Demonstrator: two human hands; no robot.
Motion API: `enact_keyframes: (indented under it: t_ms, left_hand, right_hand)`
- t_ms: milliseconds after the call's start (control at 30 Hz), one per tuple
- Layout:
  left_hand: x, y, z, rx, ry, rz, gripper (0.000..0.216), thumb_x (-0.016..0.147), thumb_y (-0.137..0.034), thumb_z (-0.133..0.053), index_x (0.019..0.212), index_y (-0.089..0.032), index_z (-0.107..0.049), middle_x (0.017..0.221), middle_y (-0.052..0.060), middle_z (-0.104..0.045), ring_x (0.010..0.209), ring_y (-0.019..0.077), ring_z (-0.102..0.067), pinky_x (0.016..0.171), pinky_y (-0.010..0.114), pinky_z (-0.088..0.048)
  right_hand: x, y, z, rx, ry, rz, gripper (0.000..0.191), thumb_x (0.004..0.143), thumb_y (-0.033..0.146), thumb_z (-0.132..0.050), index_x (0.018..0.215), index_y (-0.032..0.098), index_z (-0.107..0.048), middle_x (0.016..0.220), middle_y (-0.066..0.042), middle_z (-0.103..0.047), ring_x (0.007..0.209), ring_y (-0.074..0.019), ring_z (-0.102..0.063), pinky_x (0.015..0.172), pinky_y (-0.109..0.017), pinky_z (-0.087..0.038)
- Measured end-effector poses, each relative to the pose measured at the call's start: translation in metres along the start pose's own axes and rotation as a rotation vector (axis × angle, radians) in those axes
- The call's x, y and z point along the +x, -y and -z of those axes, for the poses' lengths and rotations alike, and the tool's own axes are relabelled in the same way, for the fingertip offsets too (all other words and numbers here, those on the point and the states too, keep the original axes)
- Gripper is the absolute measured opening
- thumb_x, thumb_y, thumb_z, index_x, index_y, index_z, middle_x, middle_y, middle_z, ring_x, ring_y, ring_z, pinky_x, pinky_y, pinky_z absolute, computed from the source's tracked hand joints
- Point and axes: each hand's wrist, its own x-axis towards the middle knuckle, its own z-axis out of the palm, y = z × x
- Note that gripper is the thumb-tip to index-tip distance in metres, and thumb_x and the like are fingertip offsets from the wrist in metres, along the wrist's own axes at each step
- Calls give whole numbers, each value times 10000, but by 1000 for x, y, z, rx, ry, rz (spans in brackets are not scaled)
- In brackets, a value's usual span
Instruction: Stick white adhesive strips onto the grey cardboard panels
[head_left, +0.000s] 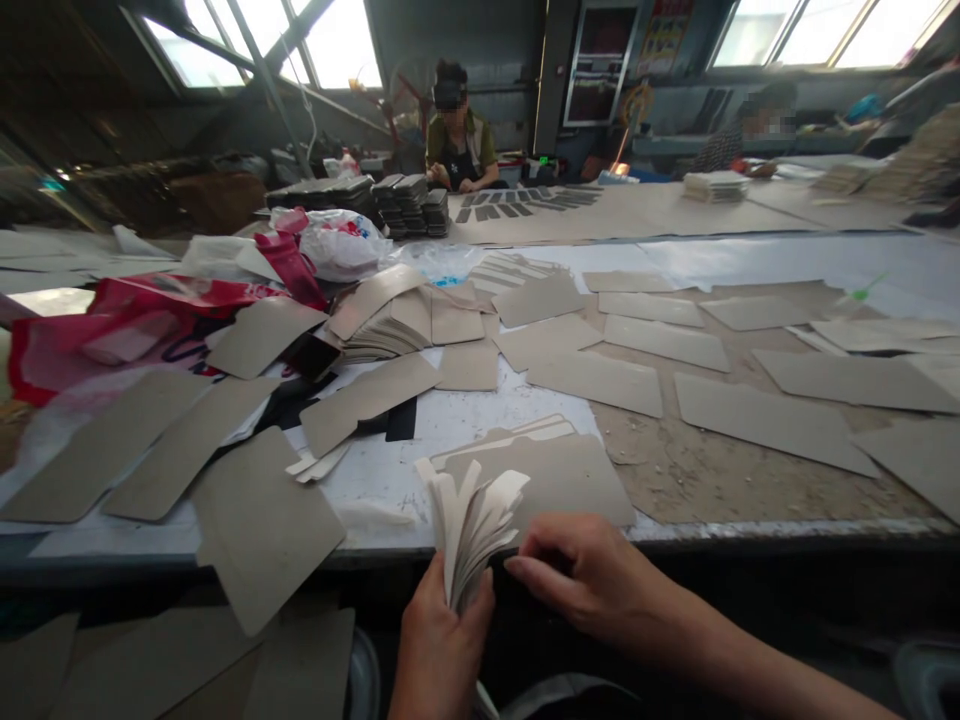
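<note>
My left hand (444,635) is closed round a bundle of pale strips (480,515), which look like paper or thin card. Their upper ends fan apart above the fist. Just right of the bundle is my right hand (592,575), its fingers curled and its thumb close to the forefinger. Whatever it may pinch is too small or hidden to make out. Behind the bundle, on the table edge, lie several stacked grey cardboard pieces (559,470) with rounded corners.
Loose cardboard panels (765,415) spread over the table's right side. At left are more panels (266,520), one overhanging the edge, and a pink plastic bag (135,320). A curved cardboard stack (397,325) stands mid-table. A co-worker (459,135) sits across the far table.
</note>
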Motion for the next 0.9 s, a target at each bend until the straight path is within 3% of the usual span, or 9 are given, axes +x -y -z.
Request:
enact_keyframes:
  t_ms: [133,200,300,433,567,667,800,900]
  left_hand:
    - [-2,3,4,219,33,-52,269,758,-355,-502,952,-189,-588,838,25,-654,809,212,-600,743,317,-430]
    - [-3,5,4,341,39,-103,221,773,-306,-451,931,-204,-567,816,18,-628,781,196,-591,732,313,-428]
    - [-5,10,3,554,85,-206,218,751,-166,-395,919,-211,-527,834,25,-590,781,188,-578,722,309,-428]
    - [-6,16,4,793,119,-342,300,722,-64,-374,950,-207,-505,877,39,-559,838,205,-564,732,326,-425]
    - [-5,20,5,905,43,-430,371,677,6,-368,955,-194,-509,859,39,-545,832,211,-540,754,346,-413]
    - [-4,20,5,909,29,-448,393,649,22,-375,947,-195,-512,856,35,-552,820,207,-539,736,333,-416]
    - [-4,21,5,816,49,-480,394,657,25,-358,936,-204,-514,838,28,-554,826,195,-549,739,321,-425]
    - [-4,23,5,790,57,-493,397,659,14,-355,943,-206,-526,831,29,-565,822,185,-563,731,304,-442]
  right_hand:
    - [-7,11,8,-263,-399,320,101,816,247,-557,746,174,-549,696,-23,-555,663,-146,-499,595,-260,-421]
    - [-3,17,14,-322,-478,408,68,827,241,-557,831,172,-559,786,-50,-577,767,-172,-514,677,-292,-446]
    - [10,24,28,-360,-384,398,162,830,248,-568,971,168,-568,929,-78,-592,915,-198,-505,794,-326,-449]
    - [25,31,44,-446,-125,352,345,817,258,-590,1143,157,-534,1039,-107,-590,1016,-224,-480,891,-371,-408]
    - [29,28,52,-400,101,229,201,838,239,-559,1023,171,-595,963,-78,-590,918,-187,-518,814,-318,-420]
    - [29,20,56,-187,161,152,100,821,265,-580,827,170,-613,855,-26,-573,783,-133,-517,701,-243,-414]
    - [33,8,56,266,241,-8,183,785,314,-611,728,142,-590,630,30,-496,579,-84,-434,533,-198,-346]
    - [37,0,53,552,171,-122,246,749,358,-639,676,136,-560,596,42,-462,550,-72,-394,524,-200,-322]
